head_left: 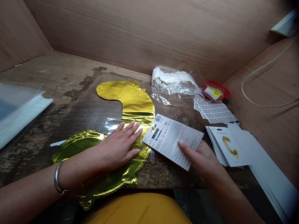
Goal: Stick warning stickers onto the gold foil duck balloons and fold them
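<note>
A flat gold foil balloon (137, 99), curved like a letter C, lies on the worn wooden table. My left hand (123, 143) rests flat on its middle, fingers stretched out and apart. In my right hand (201, 155) is a white printed card (174, 140), pinched between the thumb on top and fingers hidden beneath. The card has small text, a barcode and a hang hole, and its left corner reaches over the balloon's right edge. A white strip (58, 143) sticks out at the balloon's left side.
At the back lies a clear bag of white sticks or straws (173, 81). Beside it are a red dish (217, 90) and sticker sheets (215, 109). Cards picturing a gold C (230, 149) lie at right, near white card stock (268, 174). Plastic sleeves (21, 115) sit at left.
</note>
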A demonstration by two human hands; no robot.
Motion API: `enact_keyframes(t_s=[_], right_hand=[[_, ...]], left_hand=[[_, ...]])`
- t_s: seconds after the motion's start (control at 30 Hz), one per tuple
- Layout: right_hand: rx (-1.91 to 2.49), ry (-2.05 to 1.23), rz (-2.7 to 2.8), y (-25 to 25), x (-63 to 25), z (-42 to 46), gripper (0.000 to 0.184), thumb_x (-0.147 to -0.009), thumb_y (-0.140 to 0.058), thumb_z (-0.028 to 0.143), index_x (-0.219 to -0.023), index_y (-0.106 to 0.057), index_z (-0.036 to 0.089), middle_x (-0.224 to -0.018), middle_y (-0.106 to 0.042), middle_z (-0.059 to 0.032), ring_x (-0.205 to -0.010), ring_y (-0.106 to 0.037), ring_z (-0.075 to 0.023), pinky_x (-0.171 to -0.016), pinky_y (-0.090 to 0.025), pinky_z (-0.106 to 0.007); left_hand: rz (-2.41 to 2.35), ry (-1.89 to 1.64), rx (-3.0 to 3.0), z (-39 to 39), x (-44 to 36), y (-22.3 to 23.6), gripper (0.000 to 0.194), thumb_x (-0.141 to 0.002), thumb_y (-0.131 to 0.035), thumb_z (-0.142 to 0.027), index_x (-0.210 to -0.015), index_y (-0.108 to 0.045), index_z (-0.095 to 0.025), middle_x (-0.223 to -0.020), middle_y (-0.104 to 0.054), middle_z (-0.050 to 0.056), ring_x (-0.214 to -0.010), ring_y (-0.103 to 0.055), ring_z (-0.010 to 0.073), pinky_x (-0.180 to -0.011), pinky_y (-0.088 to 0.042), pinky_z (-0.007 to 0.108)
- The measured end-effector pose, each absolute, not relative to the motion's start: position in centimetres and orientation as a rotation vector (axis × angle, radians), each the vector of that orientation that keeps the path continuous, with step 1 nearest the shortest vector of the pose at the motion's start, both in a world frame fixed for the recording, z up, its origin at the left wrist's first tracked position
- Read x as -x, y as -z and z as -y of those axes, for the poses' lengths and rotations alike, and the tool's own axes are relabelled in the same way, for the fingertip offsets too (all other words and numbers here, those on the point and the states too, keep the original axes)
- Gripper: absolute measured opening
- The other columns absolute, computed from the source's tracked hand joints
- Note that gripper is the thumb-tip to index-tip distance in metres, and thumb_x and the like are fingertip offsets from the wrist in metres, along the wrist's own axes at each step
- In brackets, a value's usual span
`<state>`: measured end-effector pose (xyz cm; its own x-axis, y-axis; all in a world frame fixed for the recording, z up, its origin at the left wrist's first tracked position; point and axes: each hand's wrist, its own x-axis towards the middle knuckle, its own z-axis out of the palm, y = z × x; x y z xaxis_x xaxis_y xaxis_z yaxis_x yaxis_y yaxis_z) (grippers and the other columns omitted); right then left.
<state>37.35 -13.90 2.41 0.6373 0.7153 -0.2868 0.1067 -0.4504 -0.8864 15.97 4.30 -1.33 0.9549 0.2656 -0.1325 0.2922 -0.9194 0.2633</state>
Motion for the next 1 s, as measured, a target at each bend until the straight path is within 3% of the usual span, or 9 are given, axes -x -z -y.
enact_keyframes(t_s=[0.17, 0.3, 0.43, 0.57, 0.73, 0.8, 0.87, 0.93, 1.0], right_hand=[[1.824, -1.098, 0.57, -1.2, -36.7, 15.2, 0.051, -0.072, -0.077, 0.05, -0.107, -0.072, 0.014, -0.097, -0.077, -0.0137, -0.088, -0.072, -0.0311, -0.082, -0.058, -0.046], [1.706, -1.242, 0.424, -0.2, -37.3, 15.5, 0.05, -0.068, -0.081, 0.045, -0.106, -0.073, 0.014, -0.102, -0.076, -0.0147, -0.093, -0.071, -0.0328, -0.087, -0.055, -0.049], [1.616, -1.338, 0.428, 0.0, -38.2, 14.7, 0.044, -0.068, -0.081, 0.037, -0.106, -0.072, 0.016, -0.107, -0.075, -0.0128, -0.094, -0.071, -0.0298, -0.091, -0.053, -0.047], [1.629, -1.407, 0.469, -0.4, -38.4, 13.0, 0.044, -0.069, -0.08, 0.031, -0.11, -0.07, 0.016, -0.108, -0.075, -0.0118, -0.091, -0.072, -0.0272, -0.086, -0.055, -0.043], [1.571, -1.39, 0.403, -1.0, -36.7, 11.3, 0.046, -0.063, -0.082, 0.03, -0.105, -0.071, 0.016, -0.104, -0.076, -0.0123, -0.094, -0.071, -0.0301, -0.087, -0.055, -0.044], [1.491, -1.362, 0.364, -1.2, -35.8, 11.2, 0.046, -0.063, -0.083, 0.033, -0.104, -0.071, 0.015, -0.102, -0.076, -0.0134, -0.093, -0.072, -0.0317, -0.086, -0.056, -0.047], [1.403, -1.283, 0.341, -1.6, -34.8, 11.5, 0.044, -0.066, -0.083, 0.038, -0.103, -0.072, 0.016, -0.103, -0.076, -0.0138, -0.094, -0.072, -0.0327, -0.087, -0.055, -0.049], [1.323, -1.172, 0.329, -1.8, -33.9, 11.9, 0.042, -0.07, -0.08, 0.041, -0.104, -0.072, 0.018, -0.106, -0.075, -0.0128, -0.098, -0.071, -0.0331, -0.089, -0.055, -0.049], [1.265, -1.086, 0.317, -1.8, -33.0, 12.3, 0.041, -0.074, -0.078, 0.043, -0.108, -0.072, 0.021, -0.109, -0.075, -0.0113, -0.102, -0.069, -0.0329, -0.092, -0.054, -0.049]], left_hand=[[-0.355, 0.107, -2.794, -4.7, -15.8, 1.3, 0.069, -0.098, -0.038, -0.052, -0.154, -0.022, -0.016, -0.161, -0.014, 0.013, -0.149, -0.011, 0.0316, -0.119, -0.015, 0.052], [-0.305, 0.052, -2.786, -5.1, -15.7, 1.3, 0.061, -0.098, -0.039, -0.05, -0.152, -0.028, -0.024, -0.16, -0.019, 0.012, -0.148, -0.017, 0.0319, -0.118, -0.018, 0.053], [-0.25, 0.033, -2.824, -5.2, -15.6, 1.5, 0.058, -0.098, -0.041, -0.049, -0.152, -0.028, -0.032, -0.161, -0.017, 0.012, -0.148, -0.016, 0.0332, -0.117, -0.018, 0.053], [-0.175, -0.002, -2.824, -5.6, -15.5, 2.0, 0.054, -0.099, -0.041, -0.049, -0.15, -0.03, -0.035, -0.161, -0.019, 0.011, -0.148, -0.018, 0.0332, -0.117, -0.019, 0.053], [-0.122, -0.048, -2.839, -6.2, -15.4, 1.1, 0.051, -0.098, -0.043, -0.046, -0.148, -0.036, -0.036, -0.16, -0.024, 0.009, -0.146, -0.024, 0.0344, -0.116, -0.021, 0.056], [-0.18, -0.277, -2.847, -6.0, -15.0, -0.4, 0.05, -0.098, -0.045, -0.042, -0.146, -0.038, -0.033, -0.159, -0.028, 0.01, -0.146, -0.027, 0.0335, -0.117, -0.02, 0.058], [-0.474, -0.802, -2.657, -5.1, -14.4, -2.2, 0.051, -0.096, -0.052, -0.036, -0.144, -0.039, -0.027, -0.157, -0.034, 0.01, -0.143, -0.032, 0.0317, -0.119, -0.022, 0.055], [-0.891, -1.274, -2.045, -3.5, -13.7, -3.8, 0.048, -0.092, -0.057, -0.035, -0.136, -0.044, -0.023, -0.147, -0.046, 0.01, -0.134, -0.045, 0.0295, -0.115, -0.035, 0.05], [-1.004, -1.208, -1.368, -1.6, -13.5, -4.5, 0.034, -0.092, -0.055, -0.043, -0.118, -0.053, -0.022, -0.127, -0.061, 0.01, -0.115, -0.061, 0.0271, -0.1, -0.052, 0.046]])
